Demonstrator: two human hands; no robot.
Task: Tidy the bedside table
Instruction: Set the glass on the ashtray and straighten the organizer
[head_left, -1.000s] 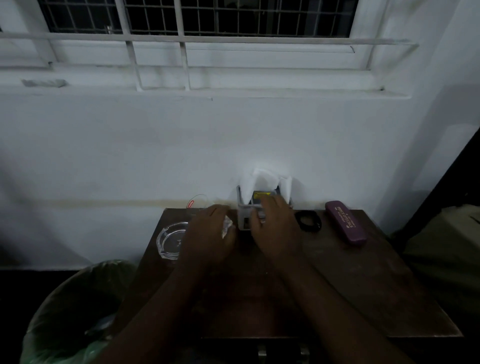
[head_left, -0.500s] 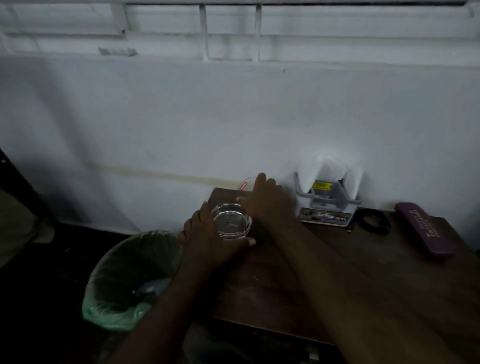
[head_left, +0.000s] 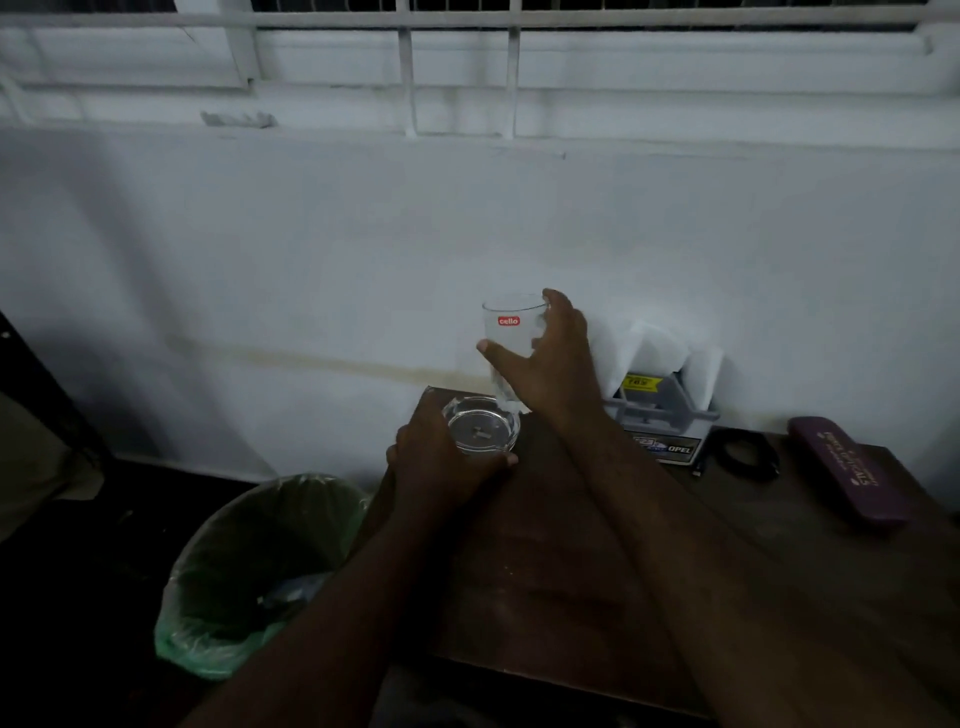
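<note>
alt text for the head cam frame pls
Over a dark wooden bedside table, the right hand lifts a clear drinking glass while the left hand holds a glass ashtray at the table's left edge. A lined bin stands on the floor to the left.

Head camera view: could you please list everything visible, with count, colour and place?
Drinking glass: 1, clear, red label, lifted near wall.
Ashtray: 1, clear glass, table's left corner.
Organiser: 1, grey, holding white papers, against wall.
Cable: 1, black, coiled, right of organiser.
Case: 1, purple, table's right.
Table: 1, dark wood.
Bin: 1, green liner, floor left.
Left hand: holds ashtray.
Right hand: holds glass.
</note>
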